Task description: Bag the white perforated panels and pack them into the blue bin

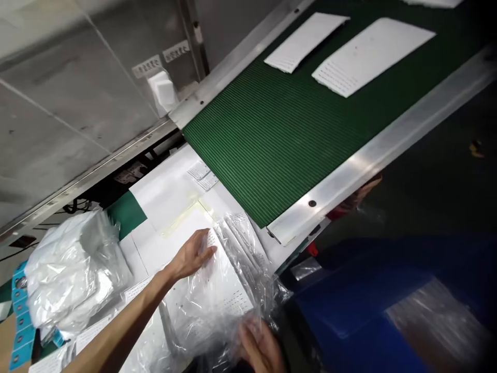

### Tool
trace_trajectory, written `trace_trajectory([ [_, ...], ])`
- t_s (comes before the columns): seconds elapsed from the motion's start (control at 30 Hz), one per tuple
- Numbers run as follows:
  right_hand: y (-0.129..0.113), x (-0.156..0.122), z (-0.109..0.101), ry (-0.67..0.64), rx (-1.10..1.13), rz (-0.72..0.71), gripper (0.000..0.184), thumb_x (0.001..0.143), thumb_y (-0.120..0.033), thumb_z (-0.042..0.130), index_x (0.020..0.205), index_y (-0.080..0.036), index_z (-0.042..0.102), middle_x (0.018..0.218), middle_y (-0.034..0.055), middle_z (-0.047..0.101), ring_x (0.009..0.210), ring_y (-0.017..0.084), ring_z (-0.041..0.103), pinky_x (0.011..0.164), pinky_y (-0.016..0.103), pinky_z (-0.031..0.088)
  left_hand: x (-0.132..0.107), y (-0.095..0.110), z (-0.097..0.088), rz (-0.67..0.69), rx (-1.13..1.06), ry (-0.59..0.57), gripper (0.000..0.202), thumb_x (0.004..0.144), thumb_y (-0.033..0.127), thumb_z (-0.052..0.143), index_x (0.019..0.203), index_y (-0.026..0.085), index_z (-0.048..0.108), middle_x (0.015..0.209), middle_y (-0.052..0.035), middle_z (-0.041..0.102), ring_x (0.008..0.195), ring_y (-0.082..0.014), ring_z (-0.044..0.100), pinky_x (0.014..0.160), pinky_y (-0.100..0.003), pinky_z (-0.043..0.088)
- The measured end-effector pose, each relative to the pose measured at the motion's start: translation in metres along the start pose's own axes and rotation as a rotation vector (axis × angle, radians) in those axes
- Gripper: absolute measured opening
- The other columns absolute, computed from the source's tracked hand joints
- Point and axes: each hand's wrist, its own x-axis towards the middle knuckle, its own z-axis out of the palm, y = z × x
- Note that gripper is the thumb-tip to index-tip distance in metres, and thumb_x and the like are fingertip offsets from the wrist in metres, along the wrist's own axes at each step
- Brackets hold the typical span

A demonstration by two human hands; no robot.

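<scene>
Clear plastic bag [207, 326] with a white printed sheet [212, 305] inside lies crinkly and shiny at 6 o'clock on the white surface [163, 191]. Left hand [192, 254] rests flat and open on it, and right hand [258, 346] curls shut on the bag's edge near the bottom.

Two grips show: one bare hand [191, 255] and another bare hand [259, 346]. Three white printed sheets [368, 54] lie on one green ribbed conveyor belt [272, 140], the third cut off by the frame. There is one clear plastic bag [205, 305] under the hands, one white bagged bundle [72, 272] and one blue bin [361, 305].
</scene>
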Motion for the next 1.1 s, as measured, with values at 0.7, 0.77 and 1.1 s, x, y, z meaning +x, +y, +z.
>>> trace_trajectory([
  [0.7,0.033,0.0,0.025,0.253,-0.273,-0.38,0.042,0.069,-0.052,0.062,0.099,-0.023,0.052,0.099,0.0095,0.063,0.095,0.03,0.058,0.082,0.038,0.046,-0.002,0.018,0.01,-0.141,-0.206,-0.043,0.042,0.086,0.048,0.043,0.118,0.021,0.043,0.124,-0.0095,0.05,0.101,-0.0242,0.055,0.086,-0.039,0.046],
  [0.77,0.033,0.007,0.028,0.208,-0.159,-0.288,0.044,0.068,-0.052,0.063,0.099,-0.024,0.047,0.09,0.0061,0.062,0.086,0.027,0.059,0.076,0.036,0.047,0.001,0.018,0.009,-0.143,-0.219,-0.036,0.039,0.087,0.048,0.041,0.115,0.021,0.045,0.12,-0.0082,0.053,0.1,-0.0228,0.055,0.089,-0.038,0.044],
  [1.1,0.01,0.036,0.028,0.108,0.119,-0.04,0.069,0.065,-0.044,0.065,0.123,-0.022,0.036,0.119,0.0107,0.055,0.11,0.031,0.051,0.093,0.043,0.041,0.018,0.015,0.007,-0.259,-0.115,0.009,0.065,0.081,0.056,0.047,0.135,0.023,0.034,0.141,-0.0133,0.036,0.127,-0.0325,0.037,0.096,-0.044,0.04],
])
